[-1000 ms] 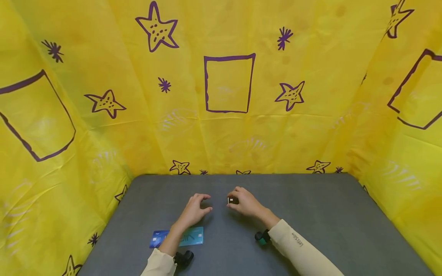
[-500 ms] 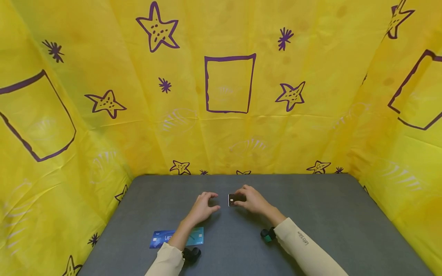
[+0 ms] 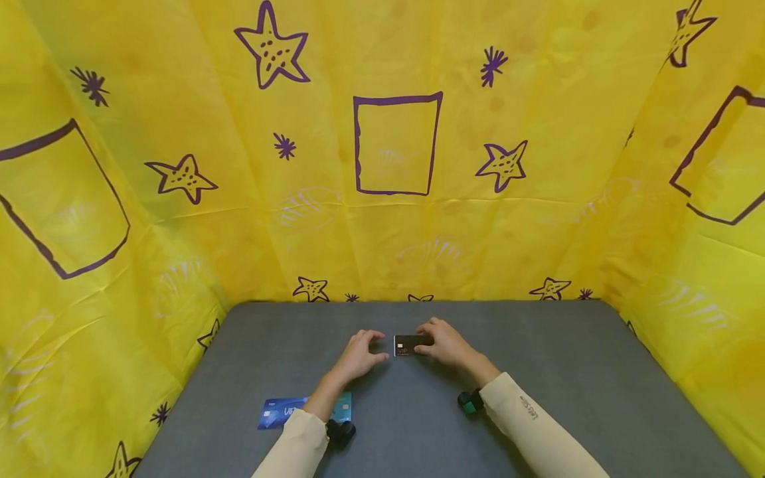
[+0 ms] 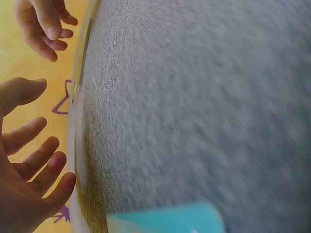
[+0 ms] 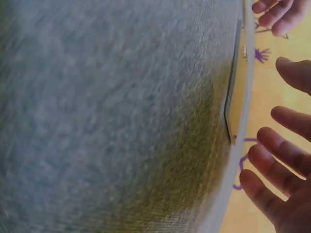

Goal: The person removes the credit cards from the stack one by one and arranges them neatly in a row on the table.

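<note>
A black card marked VIP (image 3: 405, 345), with a light chip, lies on the grey table in the middle. My right hand (image 3: 445, 342) is over its right end, thumb and fingers spread apart; it hides that end. From the right wrist view, the fingers of the right hand (image 5: 279, 160) stand clear of the card's thin edge (image 5: 233, 87). To the card's left is my left hand (image 3: 358, 355), its fingers loosely curved around nothing. Below the left forearm lie a blue VIP card (image 3: 279, 413) and a teal card (image 3: 344, 406), partly covered by the arm.
The grey table (image 3: 538, 385) extends to both sides. Yellow cloth (image 3: 394, 252) with purple drawings encloses it at the back and sides. Dark wrist cameras sit on the left wrist (image 3: 341, 433) and the right wrist (image 3: 470, 402).
My right hand has slid rightward, uncovering more of the black card, which stays in place. The left hand has shifted right, closer to that card. The blue and teal cards have stayed put.
</note>
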`<state>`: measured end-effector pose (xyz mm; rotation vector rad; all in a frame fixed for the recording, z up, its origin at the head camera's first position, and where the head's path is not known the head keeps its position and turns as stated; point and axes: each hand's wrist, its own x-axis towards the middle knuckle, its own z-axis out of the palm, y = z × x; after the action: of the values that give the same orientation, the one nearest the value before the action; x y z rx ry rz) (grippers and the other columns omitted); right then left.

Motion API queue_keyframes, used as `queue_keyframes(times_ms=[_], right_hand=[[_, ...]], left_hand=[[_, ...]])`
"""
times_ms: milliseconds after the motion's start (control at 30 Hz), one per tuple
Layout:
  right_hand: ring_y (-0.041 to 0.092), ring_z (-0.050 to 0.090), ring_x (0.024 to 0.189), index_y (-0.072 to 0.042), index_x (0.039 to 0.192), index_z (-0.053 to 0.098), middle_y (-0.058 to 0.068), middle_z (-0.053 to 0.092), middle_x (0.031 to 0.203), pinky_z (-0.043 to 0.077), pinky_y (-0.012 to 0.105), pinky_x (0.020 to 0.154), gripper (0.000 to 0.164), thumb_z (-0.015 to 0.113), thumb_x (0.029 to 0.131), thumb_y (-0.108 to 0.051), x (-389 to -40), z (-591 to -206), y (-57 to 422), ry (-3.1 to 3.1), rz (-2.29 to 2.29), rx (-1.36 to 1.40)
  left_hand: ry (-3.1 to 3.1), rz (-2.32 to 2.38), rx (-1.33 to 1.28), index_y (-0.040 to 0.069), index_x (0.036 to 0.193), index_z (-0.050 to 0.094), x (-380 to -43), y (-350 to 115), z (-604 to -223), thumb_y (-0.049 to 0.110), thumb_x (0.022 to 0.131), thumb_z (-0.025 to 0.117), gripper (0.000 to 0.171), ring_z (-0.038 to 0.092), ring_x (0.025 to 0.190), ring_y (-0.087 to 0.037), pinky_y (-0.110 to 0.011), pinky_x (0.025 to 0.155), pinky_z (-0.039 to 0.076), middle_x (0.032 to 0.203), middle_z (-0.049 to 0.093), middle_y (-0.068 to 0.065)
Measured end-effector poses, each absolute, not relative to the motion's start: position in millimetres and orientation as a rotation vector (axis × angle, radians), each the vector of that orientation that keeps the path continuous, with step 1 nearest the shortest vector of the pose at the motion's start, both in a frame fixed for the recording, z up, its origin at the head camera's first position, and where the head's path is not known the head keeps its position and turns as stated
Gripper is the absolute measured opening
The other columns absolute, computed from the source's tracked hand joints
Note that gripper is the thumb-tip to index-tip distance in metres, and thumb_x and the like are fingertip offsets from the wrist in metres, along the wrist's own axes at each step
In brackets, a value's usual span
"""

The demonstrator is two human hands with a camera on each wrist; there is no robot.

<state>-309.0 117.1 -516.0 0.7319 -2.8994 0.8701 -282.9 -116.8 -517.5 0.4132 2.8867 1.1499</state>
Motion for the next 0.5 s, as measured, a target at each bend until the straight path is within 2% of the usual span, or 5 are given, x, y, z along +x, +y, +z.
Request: queue_keyframes(times_ms=[267, 500], right_hand=[[0.021, 0.056, 0.091, -0.004, 0.114, 0.068, 0.008, 0.060, 0.102, 0.047, 0.044, 0.085, 0.042, 0.078, 0.081, -0.027, -312, -519, 124, -2.958, 0.860, 0.681], [0.024, 0.057, 0.096, -0.003, 0.124, 0.062, 0.010, 0.058, 0.108, 0.047, 0.045, 0.087, 0.054, 0.080, 0.080, -0.029, -312, -522, 127, -3.013, 0.848, 0.647]], left_hand=[[2.851, 1.140, 0.447, 0.001, 0.119, 0.063, -289, -102, -520, 0.019, 0.082, 0.075, 0.043, 0.052, 0.110, -0.034, -0.051, 0.096, 0.043, 0.116, 0.058, -0.017], [2.832, 1.108, 0.440, 0.002, 0.121, 0.061, -293, -93, -521, 0.019, 0.082, 0.075, 0.045, 0.052, 0.109, -0.032, -0.050, 0.095, 0.043, 0.118, 0.057, -0.017]])
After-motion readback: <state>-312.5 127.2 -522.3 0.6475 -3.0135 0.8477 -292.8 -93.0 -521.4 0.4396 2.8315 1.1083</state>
